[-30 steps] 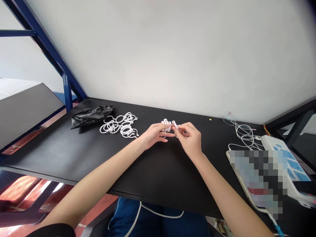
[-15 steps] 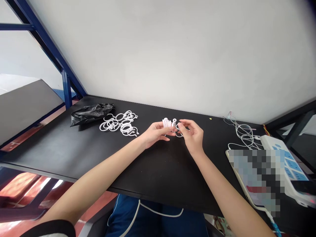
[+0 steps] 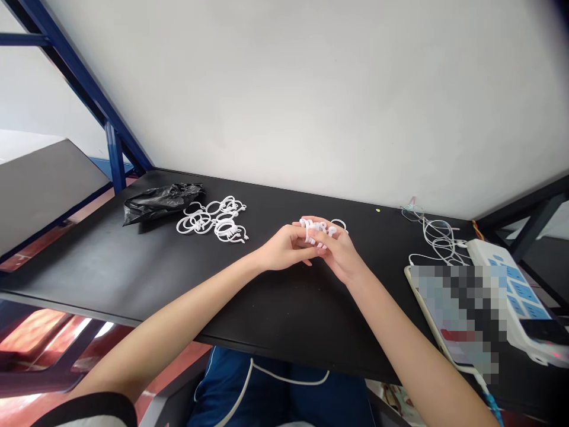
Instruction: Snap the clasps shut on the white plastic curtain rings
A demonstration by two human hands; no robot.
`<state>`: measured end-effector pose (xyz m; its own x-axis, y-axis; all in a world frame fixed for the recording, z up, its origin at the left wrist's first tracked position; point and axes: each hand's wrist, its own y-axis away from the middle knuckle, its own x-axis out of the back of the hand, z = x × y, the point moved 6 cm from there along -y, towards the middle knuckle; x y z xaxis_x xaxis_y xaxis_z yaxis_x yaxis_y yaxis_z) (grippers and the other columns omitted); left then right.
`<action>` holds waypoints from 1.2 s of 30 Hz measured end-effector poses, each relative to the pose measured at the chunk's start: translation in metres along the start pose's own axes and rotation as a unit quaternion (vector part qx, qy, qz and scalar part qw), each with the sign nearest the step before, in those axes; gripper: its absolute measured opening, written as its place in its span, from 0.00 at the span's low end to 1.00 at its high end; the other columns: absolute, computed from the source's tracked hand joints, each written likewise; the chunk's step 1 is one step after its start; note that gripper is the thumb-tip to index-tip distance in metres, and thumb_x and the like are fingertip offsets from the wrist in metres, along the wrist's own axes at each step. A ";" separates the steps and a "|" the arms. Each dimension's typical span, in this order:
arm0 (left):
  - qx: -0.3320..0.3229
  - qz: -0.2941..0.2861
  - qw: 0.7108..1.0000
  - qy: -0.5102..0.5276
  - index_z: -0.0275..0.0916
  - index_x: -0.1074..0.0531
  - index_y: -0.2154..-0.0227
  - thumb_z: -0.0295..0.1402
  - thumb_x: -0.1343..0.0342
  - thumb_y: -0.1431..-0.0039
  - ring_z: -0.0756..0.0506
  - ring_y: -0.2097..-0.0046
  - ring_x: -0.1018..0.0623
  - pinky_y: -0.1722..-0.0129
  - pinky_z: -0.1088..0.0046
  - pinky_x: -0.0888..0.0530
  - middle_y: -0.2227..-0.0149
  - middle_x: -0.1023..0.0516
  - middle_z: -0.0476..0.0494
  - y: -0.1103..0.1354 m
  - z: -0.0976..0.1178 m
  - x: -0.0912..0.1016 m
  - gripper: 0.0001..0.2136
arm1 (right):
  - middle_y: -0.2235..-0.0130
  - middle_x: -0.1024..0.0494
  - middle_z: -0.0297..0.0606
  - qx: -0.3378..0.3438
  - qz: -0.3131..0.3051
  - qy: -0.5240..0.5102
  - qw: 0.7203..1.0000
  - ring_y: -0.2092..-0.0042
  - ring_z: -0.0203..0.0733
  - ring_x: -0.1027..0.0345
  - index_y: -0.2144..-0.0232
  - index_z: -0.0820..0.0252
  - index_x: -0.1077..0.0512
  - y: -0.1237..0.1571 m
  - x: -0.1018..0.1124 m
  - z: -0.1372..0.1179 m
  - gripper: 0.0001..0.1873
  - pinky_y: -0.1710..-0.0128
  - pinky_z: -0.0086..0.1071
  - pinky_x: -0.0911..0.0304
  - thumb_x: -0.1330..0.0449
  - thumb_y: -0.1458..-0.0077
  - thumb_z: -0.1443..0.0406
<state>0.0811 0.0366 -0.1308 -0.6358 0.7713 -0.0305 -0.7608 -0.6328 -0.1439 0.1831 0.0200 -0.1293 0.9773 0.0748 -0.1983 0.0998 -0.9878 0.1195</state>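
Observation:
Both hands meet over the middle of the black table around a bunch of white plastic curtain rings [image 3: 309,224], each with a small eyelet. My left hand [image 3: 283,248] is closed on the bunch from the left, its thumb along the near side. From the right, my right hand [image 3: 343,251] also grips the bunch, thumb across the front. One ring [image 3: 339,222] sticks out behind the right fingers. The fingers hide much of the bunch. To the left, a loose pile of similar rings [image 3: 226,230] lies on the table.
A crumpled black plastic bag [image 3: 162,203] lies left of the pile. On the right are a phone [image 3: 415,290] with a blurred screen, a white power strip [image 3: 518,290] and tangled white cable [image 3: 438,237]. The wall [image 3: 293,107] rises behind the black table [image 3: 146,273].
My right hand has moved left and closed over the bunch, against my left hand. The ring that was at its fingertips now shows behind its fingers. The view has shifted slightly.

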 end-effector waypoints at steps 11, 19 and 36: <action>0.006 -0.022 0.999 -0.032 0.33 0.24 0.61 0.38 0.39 0.43 0.46 0.60 0.20 0.67 0.75 0.21 0.62 0.21 0.41 0.001 -0.005 -0.004 0.12 | 0.48 0.22 0.41 0.026 0.038 -0.036 0.998 0.58 0.49 0.23 0.60 0.56 0.24 0.001 -0.003 0.004 0.15 0.73 0.36 0.28 0.40 0.46 0.55; 0.046 -0.050 0.997 -0.034 0.33 0.26 0.62 0.41 0.38 0.43 0.46 0.67 0.17 0.77 0.79 0.24 0.64 0.20 0.39 0.001 -0.012 -0.006 0.14 | 0.56 0.18 0.40 0.056 0.058 -0.042 0.996 0.51 0.48 0.25 0.62 0.56 0.25 -0.001 0.001 0.003 0.10 0.51 0.43 0.28 0.37 0.47 0.61; 0.143 -0.109 0.980 0.082 0.33 0.24 0.62 0.42 0.34 0.48 0.47 0.68 0.18 0.75 0.79 0.22 0.62 0.20 0.39 0.007 -0.015 -0.011 0.17 | 0.53 0.19 0.40 0.064 -0.024 0.042 0.997 0.52 0.48 0.24 0.56 0.53 0.24 0.007 -0.011 -0.001 0.16 0.54 0.42 0.26 0.42 0.40 0.52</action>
<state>0.0848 0.0245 -0.1468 -0.4433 0.8758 -0.1912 -0.8961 -0.4277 0.1184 0.1735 0.0126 -0.1251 0.9848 0.1273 -0.1181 0.1266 -0.9919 -0.0136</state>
